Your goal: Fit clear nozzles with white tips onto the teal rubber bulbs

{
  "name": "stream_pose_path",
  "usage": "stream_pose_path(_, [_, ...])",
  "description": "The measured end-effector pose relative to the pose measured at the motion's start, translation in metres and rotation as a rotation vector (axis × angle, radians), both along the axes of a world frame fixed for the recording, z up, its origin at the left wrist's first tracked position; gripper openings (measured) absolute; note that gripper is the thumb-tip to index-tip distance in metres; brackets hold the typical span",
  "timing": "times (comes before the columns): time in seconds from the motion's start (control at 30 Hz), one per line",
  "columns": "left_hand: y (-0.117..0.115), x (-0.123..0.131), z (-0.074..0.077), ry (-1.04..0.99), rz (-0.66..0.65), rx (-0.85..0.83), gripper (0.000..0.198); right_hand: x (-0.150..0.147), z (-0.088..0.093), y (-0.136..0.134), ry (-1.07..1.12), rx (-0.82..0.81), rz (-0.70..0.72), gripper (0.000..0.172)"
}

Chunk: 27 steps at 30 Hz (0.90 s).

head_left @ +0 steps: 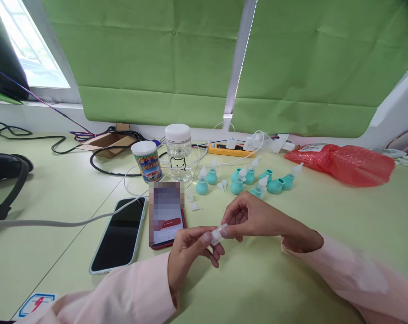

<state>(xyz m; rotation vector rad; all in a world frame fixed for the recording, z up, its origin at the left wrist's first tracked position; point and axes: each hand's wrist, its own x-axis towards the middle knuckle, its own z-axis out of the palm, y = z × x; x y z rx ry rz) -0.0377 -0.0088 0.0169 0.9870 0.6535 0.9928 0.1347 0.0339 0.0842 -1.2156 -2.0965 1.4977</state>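
A small translucent white plastic piece (219, 235) is held between both hands above the light green table. My left hand (194, 246) pinches its left end between thumb and fingers. On its right end are the thumb and fingertips of my right hand (249, 218). Beyond the hands stand several teal rubber bulbs (201, 186), some topped with clear nozzles and some bare with open necks, such as the bare bulb (275, 186). Small translucent pieces (195, 206) lie on the table just behind my left hand.
Left of my hands lie a dark phone (120, 236) and a lit phone (166, 216). Behind them are a labelled tub (147, 163) and a clear jar (179, 155). An orange power strip (231, 150), a red bag (346, 164) and a grey cable (72, 223) are also on the table (359, 225).
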Motion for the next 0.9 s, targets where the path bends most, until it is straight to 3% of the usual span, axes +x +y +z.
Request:
stream_pose_path(0.3, [-0.001,0.0,0.001,0.028,-0.042,-0.009,0.032,0.001,-0.002,0.001,-0.02,-0.007,0.03,0.026])
stream_pose_path(0.6, [-0.003,0.005,0.001,0.116,0.189,0.068,0.031,0.0,-0.005,-0.004,-0.092,0.105,0.07,0.025])
stream_pose_path(0.8, [-0.005,0.004,-0.001,0.158,0.162,0.14,0.021,-0.001,-0.004,-0.005,-0.119,0.194,0.073,0.022])
stream_pose_path(0.9, [-0.005,0.004,-0.002,0.196,0.158,0.129,0.02,0.003,0.004,-0.006,-0.198,0.325,0.063,0.02])
